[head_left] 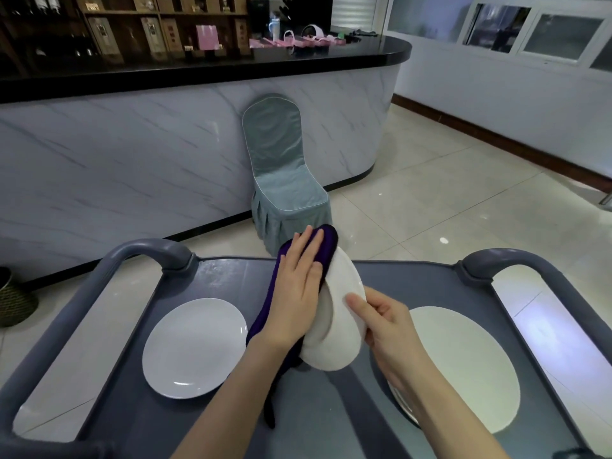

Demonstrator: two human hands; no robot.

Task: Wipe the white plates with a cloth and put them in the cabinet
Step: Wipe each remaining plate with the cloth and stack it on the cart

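Clearly the held plate (341, 313) is the thing in hand: it is lifted off the cart (331, 409) at the middle of the view and turned nearly on edge, its long axis running from 12 to 6 o'clock, one broad face turned toward 9 o'clock and the other toward 3. Which face is the eating side I cannot tell. It looks like glazed ceramic, so I judge it stiff, fairly heavy for its size, slippery and apt to chip if it knocks the cart; the rim is the sound place to hold. The right hand (387, 323) does so at about 4 o'clock, thumb on the near face and fingers curled behind. The left hand (298, 293) lies flat with straight fingers, pressing the purple cloth (318, 246) against the 9 o'clock face. The soft cloth drapes down past the rim. Outward, a second plate (195, 347) lies flat at 8 o'clock and a third plate (463, 366) at 4 o'clock. A covered chair (281, 167) stands at 12 o'clock.
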